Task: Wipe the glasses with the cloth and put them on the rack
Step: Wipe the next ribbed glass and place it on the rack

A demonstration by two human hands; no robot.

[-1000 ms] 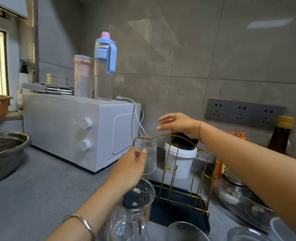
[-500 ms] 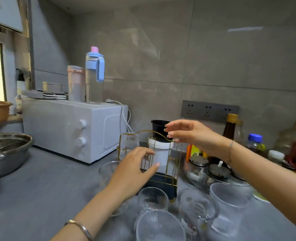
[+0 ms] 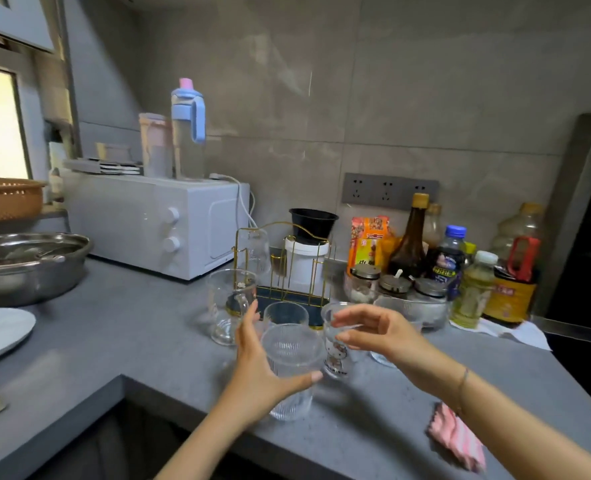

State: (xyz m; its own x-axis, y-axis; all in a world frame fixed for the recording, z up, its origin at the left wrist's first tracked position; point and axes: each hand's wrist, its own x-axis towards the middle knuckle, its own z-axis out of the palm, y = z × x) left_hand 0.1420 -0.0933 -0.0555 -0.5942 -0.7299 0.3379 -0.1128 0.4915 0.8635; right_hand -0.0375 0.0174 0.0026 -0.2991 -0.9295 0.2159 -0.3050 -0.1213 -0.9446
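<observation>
Ribbed glass (image 3: 292, 355) is standing near the front edge of the desk (image 3: 114, 327), and my left hand (image 3: 256, 375) is wrapping around it, thumb across its front. My right hand (image 3: 380, 336) is hovering loosely spread, holding nothing, at the rim of the cartoon-printed glass (image 3: 335, 358) beside it. Behind, the gold wire rack (image 3: 287, 294) is carrying one hung glass (image 3: 259, 251), and the pink striped cloth (image 3: 457, 438) is lying by my right forearm.
</observation>
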